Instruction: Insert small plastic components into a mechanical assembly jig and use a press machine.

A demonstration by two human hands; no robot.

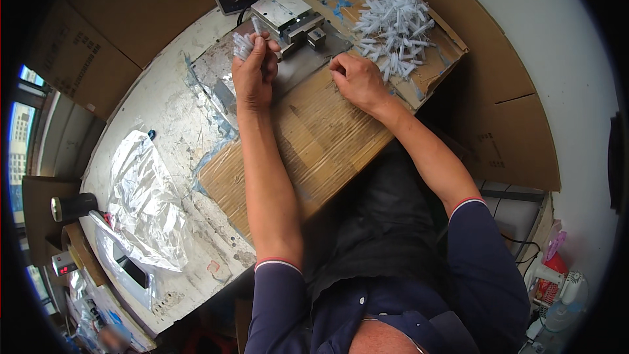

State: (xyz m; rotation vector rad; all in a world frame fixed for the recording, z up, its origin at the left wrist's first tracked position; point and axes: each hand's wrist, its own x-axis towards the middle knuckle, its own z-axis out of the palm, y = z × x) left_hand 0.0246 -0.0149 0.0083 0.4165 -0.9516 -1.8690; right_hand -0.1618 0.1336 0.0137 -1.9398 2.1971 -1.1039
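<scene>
Worn white workbench [171, 108], surface scuffed. Cardboard sheet [314, 137] covers its centre. Metal fixture [291, 21] at 12 o'clock; heap of small white plastic parts [395, 29] at 1 o'clock; crumpled clear plastic bag [144, 200] at 8 o'clock.

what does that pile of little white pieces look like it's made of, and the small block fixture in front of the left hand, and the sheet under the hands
The pile of white pieces: probably plastic, translucent white and thin, like small moulded tubes. The block fixture: metal, likely steel or aluminium, with bare grey faces that have a dull shine. The sheet: corrugated cardboard, matte brown with ribbed lines. The left hand holds a bunch of the same pieces.
</scene>
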